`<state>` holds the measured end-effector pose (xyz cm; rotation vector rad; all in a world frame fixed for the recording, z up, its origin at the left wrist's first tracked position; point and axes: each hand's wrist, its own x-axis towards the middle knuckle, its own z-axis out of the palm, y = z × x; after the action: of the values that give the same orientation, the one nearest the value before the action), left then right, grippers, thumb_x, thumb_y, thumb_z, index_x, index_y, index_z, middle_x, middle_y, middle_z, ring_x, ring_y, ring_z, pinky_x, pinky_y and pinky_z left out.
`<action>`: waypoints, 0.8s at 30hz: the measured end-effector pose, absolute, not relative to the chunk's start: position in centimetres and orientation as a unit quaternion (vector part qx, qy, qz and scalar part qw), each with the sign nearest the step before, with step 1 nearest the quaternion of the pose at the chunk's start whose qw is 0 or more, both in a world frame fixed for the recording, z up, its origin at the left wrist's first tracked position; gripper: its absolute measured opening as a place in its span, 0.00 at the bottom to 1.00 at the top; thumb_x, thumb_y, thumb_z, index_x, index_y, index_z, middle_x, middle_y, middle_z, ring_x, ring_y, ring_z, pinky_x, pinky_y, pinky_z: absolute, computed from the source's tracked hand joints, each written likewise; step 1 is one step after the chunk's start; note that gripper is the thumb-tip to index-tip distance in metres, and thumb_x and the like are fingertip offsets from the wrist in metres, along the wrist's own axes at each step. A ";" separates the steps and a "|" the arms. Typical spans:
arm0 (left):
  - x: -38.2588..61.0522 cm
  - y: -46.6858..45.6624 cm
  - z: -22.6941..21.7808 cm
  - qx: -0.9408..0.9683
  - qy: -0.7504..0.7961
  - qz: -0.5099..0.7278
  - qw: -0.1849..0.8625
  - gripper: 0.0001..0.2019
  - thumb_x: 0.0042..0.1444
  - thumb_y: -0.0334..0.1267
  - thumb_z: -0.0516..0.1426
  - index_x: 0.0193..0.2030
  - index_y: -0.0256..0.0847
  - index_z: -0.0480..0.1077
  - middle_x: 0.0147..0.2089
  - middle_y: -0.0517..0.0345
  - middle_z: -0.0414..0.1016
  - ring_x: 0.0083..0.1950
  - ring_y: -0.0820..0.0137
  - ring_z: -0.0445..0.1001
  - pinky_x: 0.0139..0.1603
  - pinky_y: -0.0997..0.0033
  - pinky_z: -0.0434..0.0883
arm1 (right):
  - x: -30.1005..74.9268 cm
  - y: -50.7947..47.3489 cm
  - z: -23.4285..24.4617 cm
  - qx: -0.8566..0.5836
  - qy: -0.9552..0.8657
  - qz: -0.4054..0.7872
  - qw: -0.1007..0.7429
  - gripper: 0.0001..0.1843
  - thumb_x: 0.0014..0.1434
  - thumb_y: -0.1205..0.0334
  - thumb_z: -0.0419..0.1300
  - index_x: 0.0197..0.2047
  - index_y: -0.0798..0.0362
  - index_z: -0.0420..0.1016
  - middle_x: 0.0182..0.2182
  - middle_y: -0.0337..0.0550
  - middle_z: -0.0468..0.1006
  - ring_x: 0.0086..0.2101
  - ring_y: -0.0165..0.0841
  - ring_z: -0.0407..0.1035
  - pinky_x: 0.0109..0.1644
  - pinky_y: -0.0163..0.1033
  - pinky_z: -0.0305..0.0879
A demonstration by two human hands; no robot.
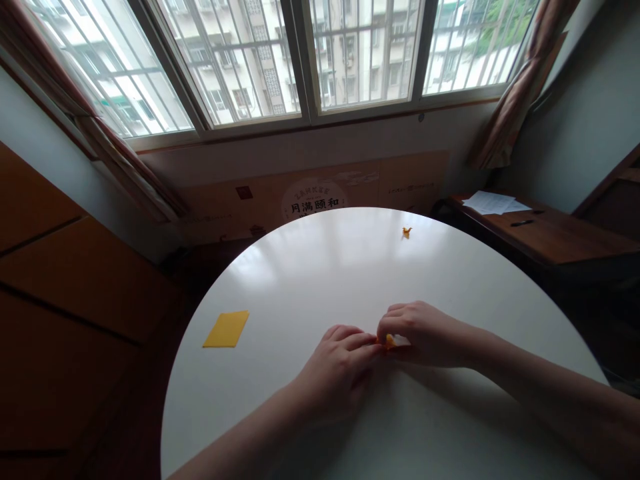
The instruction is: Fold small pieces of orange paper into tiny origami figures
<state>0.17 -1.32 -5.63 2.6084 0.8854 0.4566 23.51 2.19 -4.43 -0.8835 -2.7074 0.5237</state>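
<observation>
My left hand [339,363] and my right hand [419,333] meet near the front middle of a round white table [350,267]. Both have their fingers curled and pinch a small folded piece of yellow-orange paper [389,341] between them. Only a sliver of that paper shows; the fingers hide the rest. A stack of yellow paper squares [227,329] lies flat to the left, well apart from my hands. A tiny folded orange paper figure [407,232] stands near the table's far right edge.
A wooden side desk [560,237] at the right carries white sheets [493,202] and a dark pen [521,223]. A large printed cardboard panel [320,193] leans under the barred window. Wooden cabinets fill the left side.
</observation>
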 end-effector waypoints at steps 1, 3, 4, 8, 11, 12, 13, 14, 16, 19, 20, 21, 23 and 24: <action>0.2 -1.3 -5.6 0.920 0.312 0.161 0.174 0.24 0.57 0.30 0.55 0.61 0.48 0.70 0.59 0.57 0.76 0.57 0.58 0.70 0.62 0.54 0.64 | 23.5 2.1 -4.5 -0.306 -0.928 0.175 0.123 0.02 0.62 0.62 0.64 0.37 0.51 0.76 0.33 0.39 0.80 0.34 0.33 0.72 0.35 0.35 0.58; 0.2 -1.4 -5.5 0.921 0.309 0.161 0.173 0.24 0.58 0.30 0.55 0.62 0.49 0.69 0.59 0.58 0.76 0.57 0.58 0.70 0.62 0.54 0.64 | 23.5 2.1 -4.5 -0.311 -0.927 0.170 0.123 0.03 0.62 0.62 0.63 0.37 0.51 0.76 0.33 0.40 0.80 0.34 0.34 0.73 0.35 0.35 0.59; 0.2 -1.4 -5.5 0.922 0.307 0.161 0.170 0.24 0.58 0.30 0.55 0.62 0.50 0.69 0.59 0.58 0.76 0.57 0.58 0.70 0.62 0.53 0.64 | 23.5 2.2 -4.5 -0.314 -0.926 0.168 0.123 0.02 0.62 0.62 0.63 0.37 0.51 0.76 0.34 0.41 0.81 0.35 0.34 0.73 0.35 0.35 0.59; 0.1 -1.3 -5.5 0.928 0.301 0.158 0.153 0.21 0.60 0.31 0.55 0.60 0.47 0.71 0.59 0.56 0.77 0.57 0.58 0.71 0.61 0.53 0.66 | 23.9 2.6 -4.4 -0.318 -0.924 0.177 0.118 0.02 0.61 0.64 0.64 0.38 0.50 0.79 0.37 0.41 0.81 0.37 0.34 0.74 0.36 0.35 0.62; 0.1 -1.3 -5.7 0.931 0.294 0.159 0.144 0.20 0.60 0.31 0.55 0.59 0.45 0.71 0.58 0.54 0.77 0.56 0.58 0.72 0.60 0.54 0.67 | 24.2 2.8 -4.4 -0.308 -0.924 0.193 0.120 0.04 0.61 0.64 0.63 0.38 0.49 0.80 0.37 0.41 0.81 0.37 0.33 0.74 0.38 0.35 0.63; 0.1 -1.3 -5.7 0.931 0.293 0.161 0.144 0.20 0.60 0.31 0.55 0.60 0.44 0.70 0.58 0.53 0.77 0.56 0.58 0.72 0.60 0.54 0.67 | 24.2 2.9 -4.4 -0.305 -0.924 0.197 0.122 0.04 0.61 0.64 0.63 0.38 0.49 0.81 0.37 0.41 0.81 0.37 0.33 0.74 0.38 0.35 0.63; 0.2 -1.3 -5.7 0.931 0.294 0.161 0.145 0.21 0.60 0.31 0.54 0.60 0.44 0.70 0.58 0.53 0.77 0.56 0.59 0.72 0.60 0.54 0.67 | 24.3 2.9 -4.5 -0.304 -0.923 0.199 0.124 0.04 0.61 0.63 0.63 0.38 0.49 0.81 0.37 0.40 0.81 0.37 0.33 0.74 0.38 0.35 0.63; 0.2 -1.4 -5.8 0.930 0.297 0.162 0.145 0.21 0.61 0.32 0.54 0.61 0.44 0.69 0.58 0.53 0.77 0.56 0.59 0.72 0.61 0.54 0.67 | 24.3 2.9 -4.5 -0.302 -0.923 0.201 0.125 0.04 0.61 0.63 0.64 0.38 0.49 0.82 0.37 0.40 0.81 0.37 0.32 0.74 0.38 0.35 0.64; 0.3 -1.4 -5.8 0.927 0.308 0.159 0.145 0.20 0.62 0.33 0.54 0.60 0.43 0.69 0.58 0.52 0.77 0.56 0.58 0.72 0.61 0.54 0.66 | 24.4 3.0 -4.6 -0.300 -0.923 0.208 0.126 0.04 0.61 0.63 0.64 0.38 0.48 0.82 0.37 0.40 0.81 0.37 0.32 0.74 0.39 0.35 0.63; 0.3 -1.5 -5.9 0.926 0.318 0.152 0.137 0.19 0.62 0.35 0.54 0.60 0.42 0.69 0.57 0.52 0.76 0.56 0.58 0.71 0.61 0.52 0.66 | 24.3 3.0 -4.7 -0.300 -0.921 0.216 0.125 0.04 0.61 0.64 0.63 0.37 0.49 0.81 0.37 0.40 0.81 0.37 0.32 0.74 0.39 0.34 0.63; 0.3 -1.5 -6.0 0.926 0.318 0.150 0.135 0.19 0.62 0.35 0.54 0.60 0.42 0.69 0.57 0.52 0.76 0.56 0.58 0.71 0.61 0.52 0.66 | 24.3 3.0 -4.7 -0.302 -0.920 0.218 0.125 0.04 0.61 0.65 0.63 0.37 0.49 0.81 0.37 0.40 0.81 0.37 0.32 0.74 0.39 0.34 0.63; 0.3 -1.4 -6.0 0.927 0.317 0.148 0.134 0.19 0.62 0.35 0.54 0.60 0.42 0.69 0.57 0.52 0.76 0.56 0.58 0.71 0.61 0.53 0.66 | 24.2 3.1 -4.7 -0.304 -0.919 0.219 0.123 0.04 0.61 0.65 0.63 0.37 0.50 0.81 0.37 0.40 0.81 0.37 0.32 0.74 0.39 0.34 0.63; 0.4 -1.4 -5.9 0.928 0.315 0.149 0.132 0.18 0.62 0.35 0.54 0.59 0.42 0.70 0.56 0.52 0.76 0.56 0.58 0.71 0.62 0.54 0.66 | 24.1 3.0 -4.7 -0.310 -0.917 0.221 0.119 0.04 0.62 0.65 0.62 0.37 0.51 0.80 0.37 0.41 0.81 0.36 0.33 0.74 0.38 0.35 0.63; 0.4 -1.4 -5.9 0.928 0.314 0.152 0.131 0.18 0.62 0.35 0.54 0.59 0.41 0.70 0.55 0.51 0.76 0.56 0.59 0.71 0.62 0.54 0.66 | 24.1 3.0 -4.6 -0.313 -0.917 0.220 0.117 0.05 0.62 0.64 0.62 0.36 0.51 0.80 0.36 0.42 0.80 0.36 0.33 0.74 0.38 0.35 0.63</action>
<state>0.38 -1.37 -5.91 2.6949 0.9109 0.4399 24.06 3.03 -4.64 -0.9158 -2.6826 0.6439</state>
